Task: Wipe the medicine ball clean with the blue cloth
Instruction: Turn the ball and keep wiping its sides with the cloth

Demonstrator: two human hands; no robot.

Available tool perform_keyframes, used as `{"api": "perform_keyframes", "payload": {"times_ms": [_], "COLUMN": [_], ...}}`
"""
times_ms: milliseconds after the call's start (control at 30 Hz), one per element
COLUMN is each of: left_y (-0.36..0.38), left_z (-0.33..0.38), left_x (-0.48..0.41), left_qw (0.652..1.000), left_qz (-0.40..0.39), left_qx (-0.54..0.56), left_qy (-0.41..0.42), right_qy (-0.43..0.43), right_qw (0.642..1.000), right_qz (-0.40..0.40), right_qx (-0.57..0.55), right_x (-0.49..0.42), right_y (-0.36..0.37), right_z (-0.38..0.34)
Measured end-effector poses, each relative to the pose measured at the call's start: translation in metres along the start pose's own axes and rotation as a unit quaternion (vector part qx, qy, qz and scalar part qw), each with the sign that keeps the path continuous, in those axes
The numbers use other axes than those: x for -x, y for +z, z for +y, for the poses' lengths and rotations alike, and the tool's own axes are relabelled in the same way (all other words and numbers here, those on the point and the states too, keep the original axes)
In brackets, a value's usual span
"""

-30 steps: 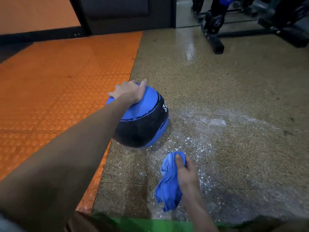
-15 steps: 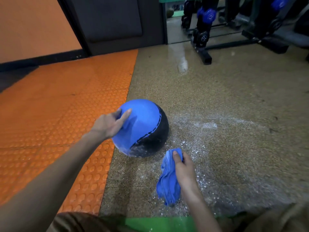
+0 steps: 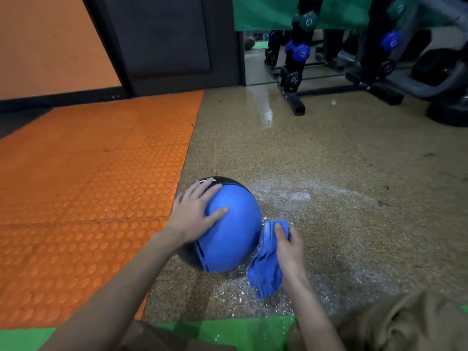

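Blue-and-black medicine ball [image 3: 233,239] sits on the speckled floor [image 3: 329,186]; our left grip [image 3: 192,219] lies released, fingers [image 3: 202,190] spread flat on its top, while our right grip [image 3: 288,249] grasps the bunched blue cloth [image 3: 266,272] just beside it.

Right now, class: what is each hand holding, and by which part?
Right hand holds the blue cloth by its upper end, the rest hanging. Left hand rests flat on the medicine ball, no grip.

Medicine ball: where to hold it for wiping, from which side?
Upper left curve, from above-left, as the left hand does. The medicine ball is a smooth sphere without handles; a spread palm steadies it and leaves the right side to the blue cloth.
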State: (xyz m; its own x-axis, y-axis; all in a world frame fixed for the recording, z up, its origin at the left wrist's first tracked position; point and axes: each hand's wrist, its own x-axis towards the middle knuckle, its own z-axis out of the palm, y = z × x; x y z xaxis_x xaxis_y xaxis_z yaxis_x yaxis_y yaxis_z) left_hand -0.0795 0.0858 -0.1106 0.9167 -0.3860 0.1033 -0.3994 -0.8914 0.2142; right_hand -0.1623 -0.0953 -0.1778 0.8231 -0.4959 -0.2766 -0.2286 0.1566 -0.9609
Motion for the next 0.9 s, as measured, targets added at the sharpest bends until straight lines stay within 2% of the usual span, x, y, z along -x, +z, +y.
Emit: {"api": "perform_keyframes", "payload": {"times_ms": [33, 133, 233, 300, 400, 433, 500, 567, 633, 667, 700, 767, 833, 867, 900], "left_y": [0.007, 0.022, 0.015, 0.012, 0.018, 0.020, 0.018, 0.014, 0.014, 0.014, 0.015, 0.015, 0.017, 0.017, 0.017], "left_z": [0.007, 0.020, 0.022, 0.024, 0.022, 0.020, 0.012, 0.006, 0.004, 0.004, 0.003, 0.000, -0.003, -0.004, -0.005], "left_x": [0.002, 0.014, 0.006, -0.002, -0.012, -0.015, -0.019, -0.022, -0.021, -0.021, -0.021, -0.025, -0.025, -0.024, -0.022], "left_qw": [1.000, 0.995, 0.983, 0.973, 0.985, 0.987, 0.986, 0.982, 0.977, 0.976, 0.974, 0.972, 0.970, 0.968, 0.967], "left_qz": [0.006, 0.090, 0.124, 0.149, 0.146, 0.130, 0.099, 0.086, 0.091, 0.096, 0.102, 0.109, 0.116, 0.119, 0.122], "left_qx": [-0.012, -0.017, 0.132, 0.174, 0.092, 0.088, 0.117, 0.148, 0.159, 0.160, 0.159, 0.159, 0.164, 0.170, 0.175], "left_qy": [0.007, 0.026, 0.012, 0.005, -0.016, -0.037, -0.065, -0.084, -0.106, -0.116, -0.122, -0.136, -0.140, -0.138, -0.136], "right_qy": [-0.001, -0.010, -0.049, -0.133, -0.302, -0.332, -0.300, -0.170, -0.073, -0.071, -0.105, -0.261, -0.418, -0.467, -0.487], "right_qw": [1.000, 1.000, 0.996, 0.980, 0.928, 0.916, 0.934, 0.978, 0.994, 0.993, 0.986, 0.942, 0.858, 0.818, 0.800], "right_qz": [0.003, 0.014, 0.032, 0.058, 0.092, 0.093, 0.083, 0.055, 0.038, 0.045, 0.062, 0.093, 0.074, 0.066, 0.063], "right_qx": [-0.004, 0.003, 0.073, 0.138, 0.197, 0.205, 0.175, 0.109, 0.073, 0.084, 0.111, 0.191, 0.290, 0.330, 0.346], "right_x": [-0.002, -0.006, -0.005, 0.008, 0.025, 0.025, 0.012, -0.007, -0.017, -0.016, -0.011, 0.008, 0.026, 0.027, 0.021], "right_y": [-0.001, -0.002, 0.002, 0.010, 0.026, 0.028, 0.026, 0.019, 0.012, 0.013, 0.018, 0.035, 0.056, 0.063, 0.064], "right_z": [0.000, 0.003, 0.010, 0.009, -0.001, -0.002, 0.007, 0.021, 0.031, 0.028, 0.021, 0.001, -0.015, -0.019, -0.023]}}
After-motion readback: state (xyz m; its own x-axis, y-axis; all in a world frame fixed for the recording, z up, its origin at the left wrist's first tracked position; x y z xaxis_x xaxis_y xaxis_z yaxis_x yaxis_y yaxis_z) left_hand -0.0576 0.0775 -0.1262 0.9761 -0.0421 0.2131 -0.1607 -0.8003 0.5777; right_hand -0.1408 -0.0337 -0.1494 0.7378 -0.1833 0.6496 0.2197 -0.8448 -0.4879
